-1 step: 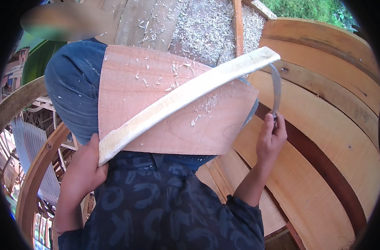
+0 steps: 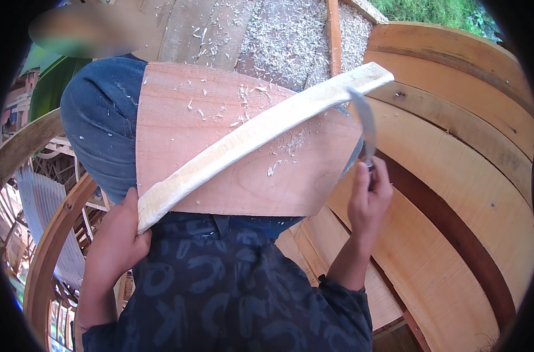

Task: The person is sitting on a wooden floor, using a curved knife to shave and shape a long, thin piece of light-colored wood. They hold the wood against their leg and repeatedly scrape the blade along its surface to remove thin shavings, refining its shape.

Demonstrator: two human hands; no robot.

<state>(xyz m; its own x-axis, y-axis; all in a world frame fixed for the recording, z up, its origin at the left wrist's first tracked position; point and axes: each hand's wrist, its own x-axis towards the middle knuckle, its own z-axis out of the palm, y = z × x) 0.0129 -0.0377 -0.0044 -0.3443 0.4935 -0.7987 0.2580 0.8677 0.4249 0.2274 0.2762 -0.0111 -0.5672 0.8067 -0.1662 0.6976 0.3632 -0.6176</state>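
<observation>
A long, pale, slightly curved piece of wood [image 2: 261, 132] slants from near my left hip up to the far right. Its near end is gripped by my left hand [image 2: 119, 234], thumb on top and fingers wrapped beneath. Under it, across my lap, lies a reddish wooden board [image 2: 220, 170] sprinkled with shavings. My right hand [image 2: 369, 190] is closed round the handle of a knife with a curved blade [image 2: 365, 120]. The blade points away from me, its tip at the lower edge of the pale wood near the far end; contact is unclear.
Wood shavings [image 2: 284, 41] cover the planks beyond my knees. To the right run broad wooden slats [image 2: 443, 170] with a dark gap between them. A curved wooden rail [image 2: 56, 246] and a corrugated sheet [image 2: 47, 217] are on the left. Green grass [image 2: 431, 14] shows at the far right.
My right hand has moved slightly left with the knife, bringing the blade from beyond the wood's far end to its lower edge. My left hand and the wood have barely shifted.
</observation>
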